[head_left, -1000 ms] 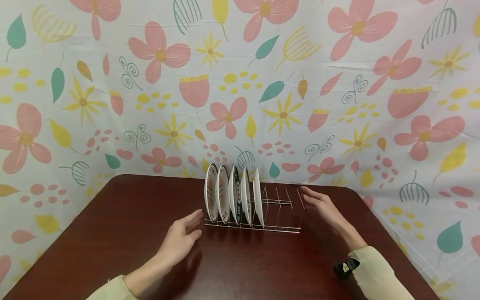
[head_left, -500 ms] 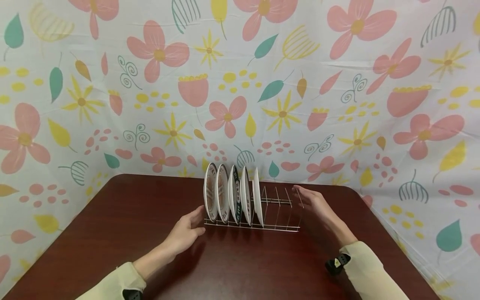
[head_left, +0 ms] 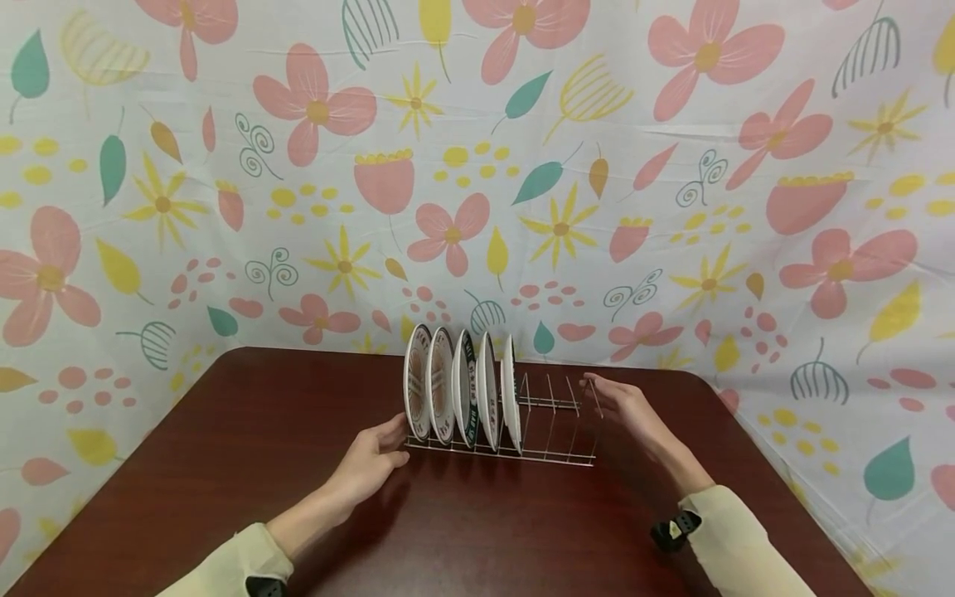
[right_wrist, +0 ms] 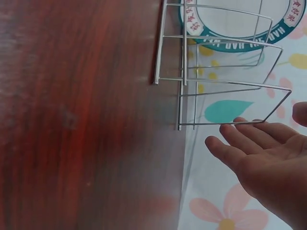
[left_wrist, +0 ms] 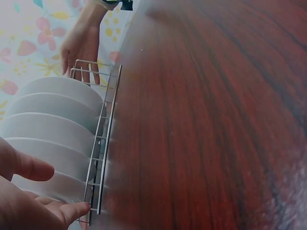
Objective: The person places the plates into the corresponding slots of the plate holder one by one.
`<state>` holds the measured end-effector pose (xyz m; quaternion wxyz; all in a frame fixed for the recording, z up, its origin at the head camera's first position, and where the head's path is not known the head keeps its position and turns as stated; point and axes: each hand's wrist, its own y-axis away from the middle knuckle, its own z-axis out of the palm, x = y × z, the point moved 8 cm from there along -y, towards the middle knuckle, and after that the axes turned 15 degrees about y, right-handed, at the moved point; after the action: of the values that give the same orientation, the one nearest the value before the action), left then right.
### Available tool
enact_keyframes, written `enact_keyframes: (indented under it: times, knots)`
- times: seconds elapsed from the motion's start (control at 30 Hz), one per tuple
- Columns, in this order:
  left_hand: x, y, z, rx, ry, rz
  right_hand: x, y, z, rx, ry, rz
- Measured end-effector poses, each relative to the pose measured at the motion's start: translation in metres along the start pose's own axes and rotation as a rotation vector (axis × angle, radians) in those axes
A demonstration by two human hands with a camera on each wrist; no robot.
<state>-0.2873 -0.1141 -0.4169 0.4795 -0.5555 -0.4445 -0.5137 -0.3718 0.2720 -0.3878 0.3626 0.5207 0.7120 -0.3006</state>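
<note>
Several white plates point(head_left: 443, 385) with printed rims stand on edge, side by side, in the left part of a wire dish rack point(head_left: 555, 458). My left hand point(head_left: 367, 463) is at the rack's left end, its fingertips touching the end wire near the front rail. In the left wrist view that hand's fingers point(left_wrist: 72, 211) stretch out by the lower rail. My right hand point(head_left: 630, 413) is at the other end, its extended fingers against the last upright wire. The right wrist view shows that palm point(right_wrist: 268, 160) turned up, the fingertips at the end loop.
The rack stands on a dark reddish-brown table point(head_left: 477, 531), toward its back edge. Behind the table hangs a white cloth point(head_left: 477, 166) printed with flowers and leaves. The rack's right slots hold no plates.
Both hands have moved inward until their fingers meet the rack's ends. Over the last half second the rack has turned slightly, its right front corner coming a little nearer.
</note>
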Motion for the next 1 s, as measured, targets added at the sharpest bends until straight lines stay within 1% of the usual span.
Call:
enact_keyframes:
  times: [0.17, 0.37, 0.5, 0.57, 0.7, 0.83, 1.0]
  knots:
    - [0.001, -0.001, -0.002, -0.013, 0.014, 0.003, -0.002, 0.008, 0.002, 0.001, 0.019, -0.021]
    - [-0.001, -0.006, -0.006, -0.029, 0.023, 0.0, -0.006, 0.018, 0.004, 0.008, 0.032, -0.043]
    - [-0.002, -0.011, -0.009, -0.056, 0.058, -0.012, -0.01, 0.026, 0.006, 0.016, 0.038, -0.058]
    - [-0.002, -0.013, -0.011, -0.078, 0.085, -0.019, -0.013, 0.031, 0.007, 0.02, 0.042, -0.067]
    - [-0.004, -0.018, -0.015, -0.113, 0.118, -0.032, -0.018, 0.042, 0.011, 0.037, 0.079, -0.08]
    - [-0.006, -0.023, -0.02, -0.145, 0.138, -0.035, -0.022, 0.052, 0.015, 0.046, 0.112, -0.097]
    - [-0.006, -0.03, -0.026, -0.18, 0.155, -0.034, -0.027, 0.062, 0.021, 0.038, 0.121, -0.113]
